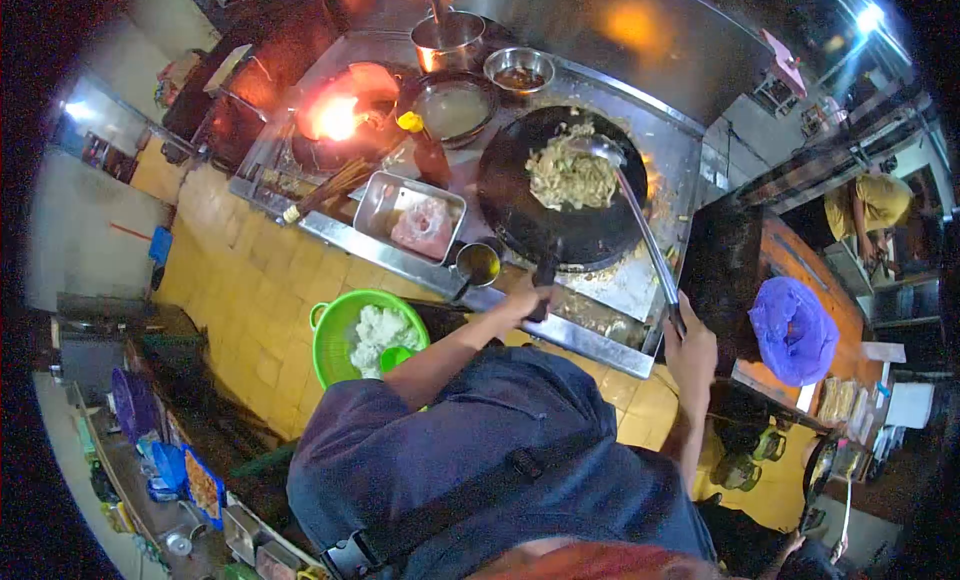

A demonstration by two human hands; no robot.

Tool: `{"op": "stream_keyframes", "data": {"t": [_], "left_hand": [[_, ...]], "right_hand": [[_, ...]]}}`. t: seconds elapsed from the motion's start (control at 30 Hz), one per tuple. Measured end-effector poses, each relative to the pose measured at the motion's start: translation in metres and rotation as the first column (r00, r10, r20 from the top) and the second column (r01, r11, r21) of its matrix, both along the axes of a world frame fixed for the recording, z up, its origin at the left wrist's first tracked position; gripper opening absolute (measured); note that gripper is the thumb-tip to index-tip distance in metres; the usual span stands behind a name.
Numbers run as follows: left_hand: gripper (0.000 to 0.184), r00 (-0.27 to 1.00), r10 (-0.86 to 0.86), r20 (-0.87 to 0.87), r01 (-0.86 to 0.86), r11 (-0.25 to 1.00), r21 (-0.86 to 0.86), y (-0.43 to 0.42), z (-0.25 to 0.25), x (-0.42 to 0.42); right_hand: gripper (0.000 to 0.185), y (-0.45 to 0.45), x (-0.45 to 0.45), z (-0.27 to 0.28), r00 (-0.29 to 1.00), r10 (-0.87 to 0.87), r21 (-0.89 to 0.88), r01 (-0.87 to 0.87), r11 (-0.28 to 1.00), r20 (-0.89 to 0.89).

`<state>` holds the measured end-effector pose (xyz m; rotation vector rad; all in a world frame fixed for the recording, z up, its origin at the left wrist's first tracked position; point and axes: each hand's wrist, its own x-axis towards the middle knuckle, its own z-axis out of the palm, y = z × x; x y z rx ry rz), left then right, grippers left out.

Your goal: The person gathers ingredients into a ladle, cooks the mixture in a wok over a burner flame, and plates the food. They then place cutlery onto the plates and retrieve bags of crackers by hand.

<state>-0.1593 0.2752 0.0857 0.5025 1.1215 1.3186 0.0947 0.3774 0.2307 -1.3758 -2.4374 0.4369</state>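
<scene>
Gripping 2 handles [547,264]: wok [518,225] in left hand [524,302], ladle [647,230] in right hand [692,348].

On my feed I see a loose, creased, dark navy-blue cloth top [470,420] with short sleeves. A long black webbing strap [460,500] crosses it slantwise, bearing a small black slider [526,463] and a greyish plastic side-release buckle [348,555]. I see both forearms bare.
</scene>
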Motion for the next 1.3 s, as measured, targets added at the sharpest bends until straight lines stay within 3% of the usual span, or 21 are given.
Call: {"op": "stream_keyframes", "data": {"t": [0.03, 0.07, 0.17, 0.23, 0.27, 0.33, 0.47, 0.53, 0.57, 0.6, 0.63, 0.67, 0.73, 0.83, 0.93, 1.0, 1.07, 1.1, 1.13, 1.17, 1.3], "left_hand": [[0.014, 0.987, 0.1, -0.128, -0.116, 0.986, -0.122, 0.012, -0.028, -0.006], [0.016, 0.992, 0.07, -0.104, -0.073, 0.997, -0.028, 0.023, -0.077, -0.014], [0.018, 0.991, 0.116, -0.065, -0.117, 0.993, -0.007, 0.032, -0.087, -0.009], [0.02, 0.989, 0.07, -0.131, -0.077, 0.996, -0.05, 0.035, -0.076, -0.01], [0.023, 0.937, 0.114, -0.331, -0.175, 0.971, -0.161, 0.032, -0.049, -0.005], [0.024, 0.867, -0.037, -0.497, -0.11, 0.958, -0.264, 0.027, 0.013, -0.008], [0.025, 0.967, 0.113, -0.227, -0.144, 0.982, -0.122, 0.034, -0.071, -0.01], [0.042, 0.986, 0.082, -0.147, -0.095, 0.992, -0.085, 0.037, -0.098, -0.013], [0.034, 0.989, 0.069, -0.128, -0.08, 0.993, -0.085, 0.037, -0.102, -0.013], [0.027, 0.905, 0.141, -0.401, -0.202, 0.973, -0.114, 0.035, -0.08, -0.008], [0.027, 0.953, 0.096, -0.286, -0.136, 0.983, -0.123, 0.035, -0.076, -0.01], [0.027, 0.985, 0.045, -0.169, -0.067, 0.99, -0.128, 0.034, -0.075, -0.013], [0.027, 0.984, 0.001, -0.176, -0.021, 0.994, -0.108, 0.035, -0.08, -0.017], [0.026, 0.98, 0.014, -0.198, -0.039, 0.992, -0.123, 0.037, -0.071, -0.018], [0.015, 0.984, 0.097, -0.15, -0.11, 0.991, -0.077, 0.041, -0.068, -0.017], [0.015, 0.959, -0.048, -0.281, -0.046, 0.947, -0.319, 0.037, -0.021, -0.015], [0.021, 0.968, 0.164, -0.191, -0.224, 0.908, -0.353, 0.053, -0.058, 0.007], [0.022, 0.97, 0.222, -0.097, -0.242, 0.91, -0.336, 0.043, 0.004, 0.025], [0.018, 0.972, 0.203, 0.116, -0.155, 0.931, -0.331, 0.037, 0.054, 0.033], [0.015, 0.7, 0.141, 0.7, -0.037, 0.986, -0.161, 0.036, 0.069, 0.034], [0.018, 0.762, 0.091, 0.641, 0.107, 0.959, -0.264, 0.027, 0.078, 0.01]], "right_hand": [[0.048, 0.006, -0.008, -0.025, 1.0, -0.008, -0.024, 0.008, 1.0, -0.01], [0.051, 0.003, -0.031, -0.033, 0.977, -0.075, -0.061, 0.089, 0.994, 0.2], [0.051, 0.011, -0.058, -0.139, 0.92, -0.029, 0.07, 0.002, 0.998, 0.391], [0.05, 0.025, -0.063, -0.135, 0.895, 0.018, 0.016, -0.028, 0.999, 0.446], [0.05, 0.032, -0.062, -0.102, 0.885, 0.048, -0.03, -0.039, 0.999, 0.464], [0.048, 0.039, -0.051, -0.048, 0.931, 0.078, -0.104, -0.044, 0.994, 0.357], [0.045, 0.004, -0.054, -0.12, 0.968, -0.124, -0.106, 0.15, 0.983, 0.219], [0.034, 0.002, -0.061, -0.168, 0.992, -0.042, -0.076, 0.051, 0.996, 0.117], [0.026, 0.01, -0.065, -0.177, 0.995, 0.025, -0.323, -0.056, 0.945, -0.101], [0.018, 0.019, -0.071, -0.18, 0.945, 0.031, -0.519, -0.205, 0.83, -0.324], [0.01, 0.02, -0.073, -0.118, 0.911, -0.123, -0.707, -0.215, 0.674, -0.394], [0.013, 0.021, -0.071, -0.078, 0.933, -0.172, -0.75, -0.134, 0.647, -0.315], [0.036, 0.027, -0.043, -0.064, 0.947, 0.289, -0.191, -0.312, 0.931, -0.139], [0.044, 0.013, -0.024, -0.023, 0.949, 0.304, -0.31, -0.265, 0.913, 0.083], [0.039, -0.005, -0.06, -0.066, 0.952, 0.137, -0.227, -0.074, 0.971, 0.274], [0.044, 0.001, -0.073, -0.1, 0.944, 0.092, -0.254, -0.009, 0.967, 0.317], [0.047, 0.011, -0.06, -0.08, 0.945, 0.311, -0.233, -0.281, 0.931, 0.102], [0.045, 0.015, -0.045, -0.036, 0.941, 0.32, -0.285, -0.278, 0.917, 0.112], [0.045, 0.018, -0.036, 0.0, 0.949, 0.29, -0.386, -0.224, 0.895, 0.121], [0.044, 0.013, -0.033, 0.026, 0.931, 0.28, -0.335, -0.193, 0.922, 0.235], [0.044, 0.009, -0.023, 0.016, 0.957, 0.275, -0.469, -0.2, 0.86, 0.095]]}}
